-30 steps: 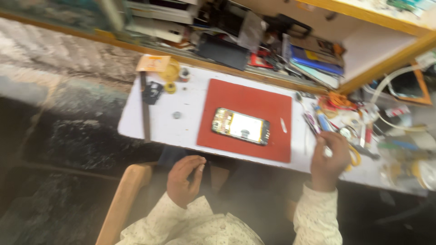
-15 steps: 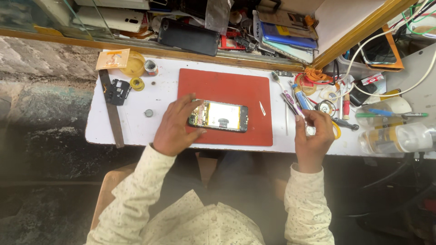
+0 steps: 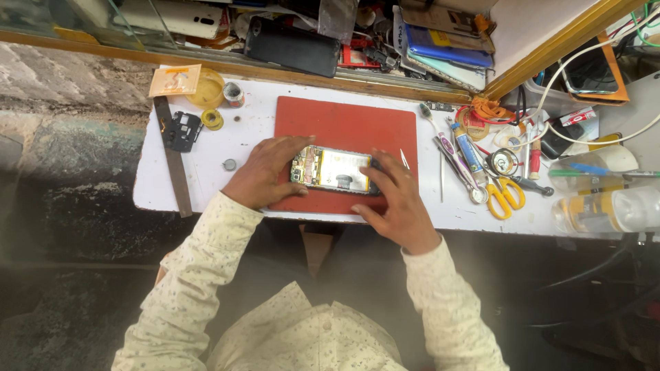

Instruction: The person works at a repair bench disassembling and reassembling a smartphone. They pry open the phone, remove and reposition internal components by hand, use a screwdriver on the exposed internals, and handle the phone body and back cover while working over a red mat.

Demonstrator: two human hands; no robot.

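Lying flat on the red mat (image 3: 344,120), the opened phone (image 3: 335,170) shows its insides, pinched at either end by both hands. The left hand (image 3: 265,173) has its fingers curled round the left end; the right hand (image 3: 395,203) has its fingers spread against the right end. Just beyond the right fingertips lie tweezers (image 3: 441,175), then yellow-handled scissors (image 3: 504,194); left of the left knuckles sits a small round cell (image 3: 229,165).

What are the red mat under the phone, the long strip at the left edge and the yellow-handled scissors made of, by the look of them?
The mat looks like rubber or silicone: matte, uniformly red, lying flat. The strip seems to be metal, a grey, thin, straight ruler, though dull. The scissors have glossy yellow handles, probably plastic, with darker blades, likely steel. Both hands, left and right, touch the phone.
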